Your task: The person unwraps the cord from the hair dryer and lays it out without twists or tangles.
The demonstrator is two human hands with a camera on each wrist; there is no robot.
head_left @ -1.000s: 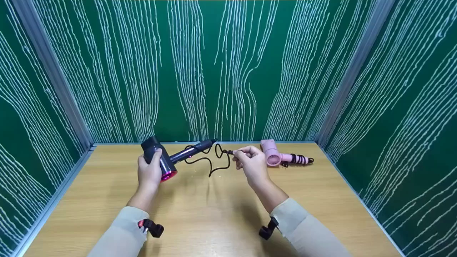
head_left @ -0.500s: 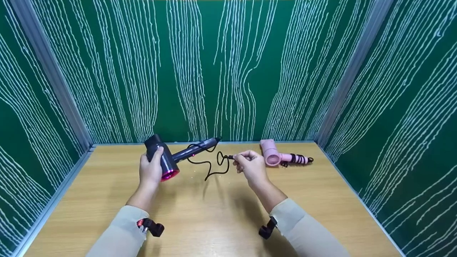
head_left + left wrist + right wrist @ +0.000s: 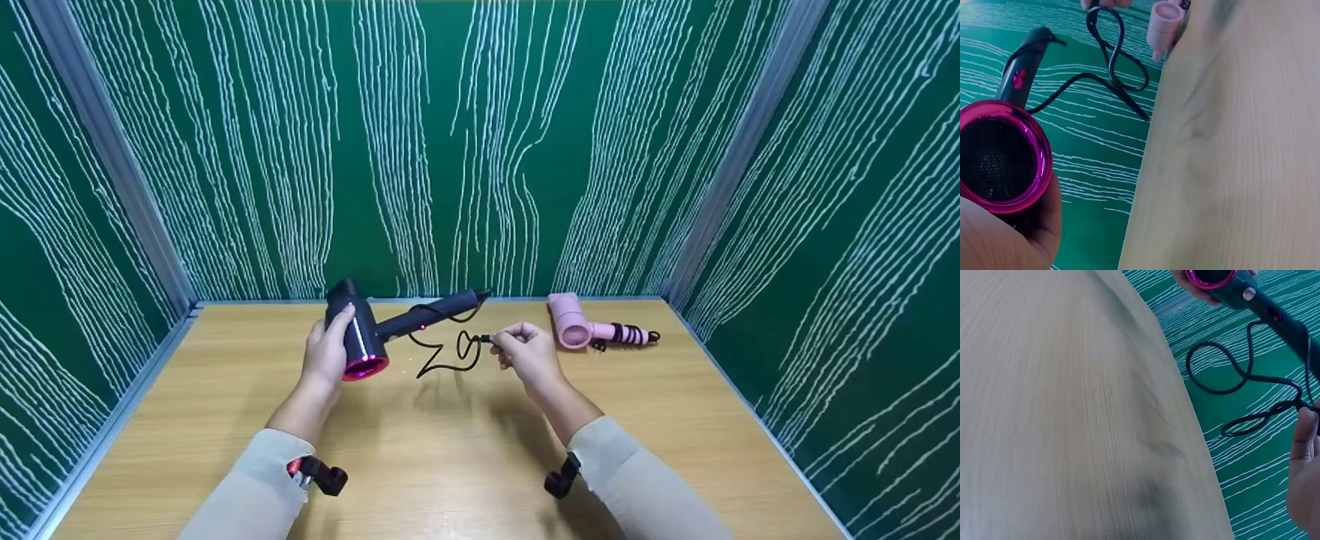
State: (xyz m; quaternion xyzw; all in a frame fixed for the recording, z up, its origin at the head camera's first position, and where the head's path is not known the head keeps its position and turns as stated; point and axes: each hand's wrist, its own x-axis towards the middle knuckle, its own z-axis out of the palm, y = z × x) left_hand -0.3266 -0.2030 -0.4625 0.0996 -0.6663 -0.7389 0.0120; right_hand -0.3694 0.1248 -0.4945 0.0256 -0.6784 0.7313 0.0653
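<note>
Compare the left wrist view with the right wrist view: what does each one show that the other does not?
Only left wrist: the pink hair dryer, near the top edge.
Only right wrist: the round silver disc on the dark hair dryer.
Both: the same dark hair dryer, its black cord, wooden tabletop, green wall, and parts of the left hand and right hand.

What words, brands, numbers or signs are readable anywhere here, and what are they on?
None is readable.
Dark hair dryer: no lettering I can make out.
Pink hair dryer: none legible.
Red patch at the left cuff: too small to tell whether it bears any marking.
Green walls: wavy white lines, no letters.
</note>
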